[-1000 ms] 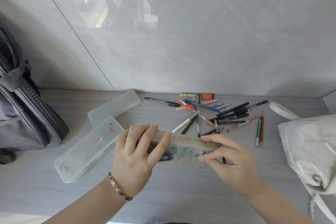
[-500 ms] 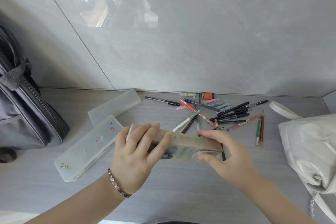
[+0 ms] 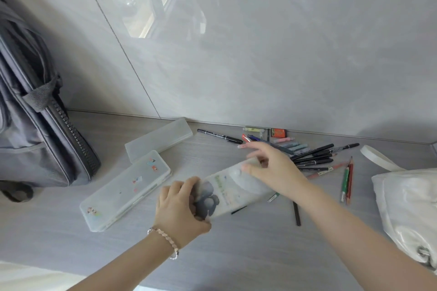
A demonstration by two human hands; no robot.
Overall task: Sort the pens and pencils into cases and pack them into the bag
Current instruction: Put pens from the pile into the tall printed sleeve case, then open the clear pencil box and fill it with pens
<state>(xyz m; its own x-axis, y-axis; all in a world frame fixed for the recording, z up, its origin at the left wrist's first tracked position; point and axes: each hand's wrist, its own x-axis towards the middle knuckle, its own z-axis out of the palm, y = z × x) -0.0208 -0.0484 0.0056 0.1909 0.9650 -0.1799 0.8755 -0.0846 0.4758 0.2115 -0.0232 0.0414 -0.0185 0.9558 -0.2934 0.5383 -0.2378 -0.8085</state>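
Note:
A frosted pencil case with a printed grey picture (image 3: 233, 190) lies tilted across the middle of the table. My left hand (image 3: 182, 205) grips its near left end. My right hand (image 3: 272, 168) rests over its far right end, thumb pressed on the lid and fingers spread. Behind it a pile of pens, markers and pencils (image 3: 309, 155) is scattered by the wall, with red and green pencils (image 3: 347, 179) to the right. Two more frosted cases lie at left, a stickered case (image 3: 127, 188) and a plain case (image 3: 159, 139). A grey bag (image 3: 35, 125) stands at far left.
A white handbag (image 3: 411, 205) with a strap sits at the right edge. A small orange box (image 3: 278, 133) lies against the wall. Loose dark pens (image 3: 296, 214) lie just right of the held case. A grey wall closes off the back.
The printed case has dropped from being held up in both hands to lying tilted on the table. My right hand left the end clasp and now lies over the lid.

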